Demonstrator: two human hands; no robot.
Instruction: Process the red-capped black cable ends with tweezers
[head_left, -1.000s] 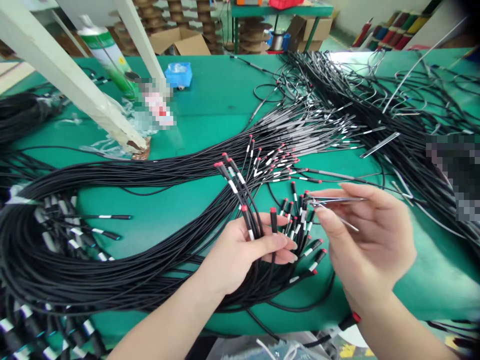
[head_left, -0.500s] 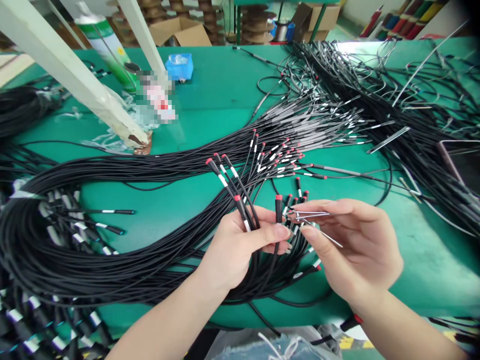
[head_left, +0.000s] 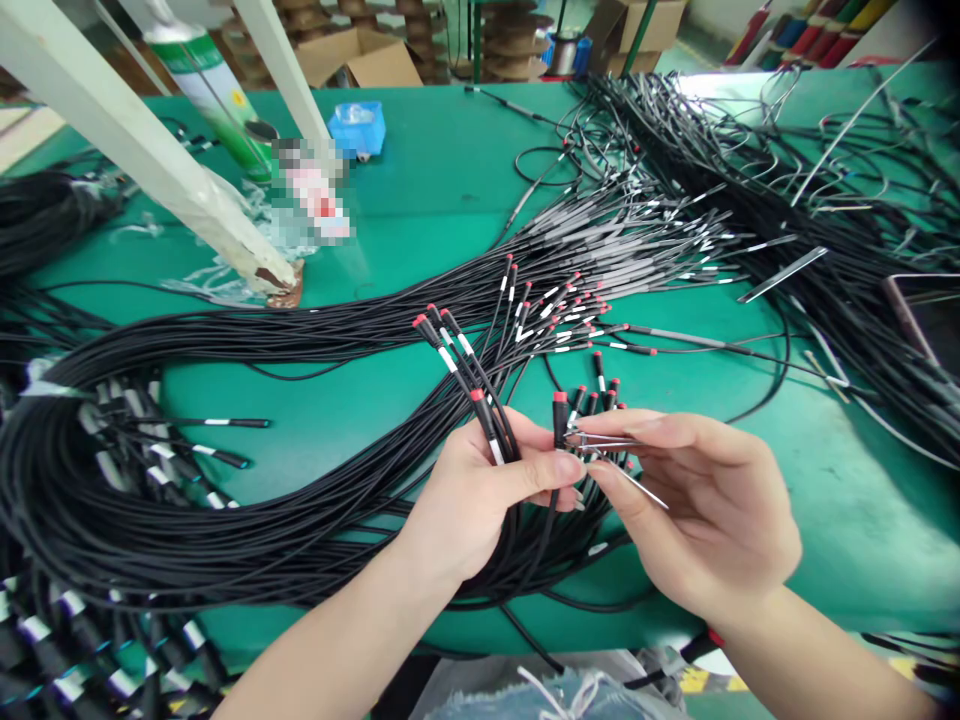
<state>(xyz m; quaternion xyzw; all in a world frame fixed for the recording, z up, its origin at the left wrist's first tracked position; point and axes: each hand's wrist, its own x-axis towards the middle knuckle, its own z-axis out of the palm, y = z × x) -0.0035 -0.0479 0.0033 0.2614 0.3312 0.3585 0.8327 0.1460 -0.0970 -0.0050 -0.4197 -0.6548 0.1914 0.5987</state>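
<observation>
My left hand [head_left: 487, 490] is closed around several black cables, pinching one between thumb and fingers. That cable's red-tipped connector [head_left: 560, 415] stands upright above the thumb. More red-tipped connectors [head_left: 450, 350] with white labels fan out to the left from the same hand. In my right hand [head_left: 712, 500], thumb and fingers hold a slim metal tool [head_left: 607, 443] with thin prongs; its exact kind is unclear. The prong tips meet the side of the upright connector, or lie just in front of it. Behind my fingers, further red-tipped connectors are partly hidden.
A thick bundle of black cables [head_left: 225, 540] loops across the green table [head_left: 442, 180]. Loose cables [head_left: 750, 190] pile up at the right beside a phone-like object [head_left: 926, 315]. White posts [head_left: 172, 170], a spray can [head_left: 214, 90] and a blue box [head_left: 358, 130] stand at the back left.
My right hand has shifted slightly left, bringing the metal prongs from just beside the upright connector to its side. My left hand keeps its grip and has barely moved.
</observation>
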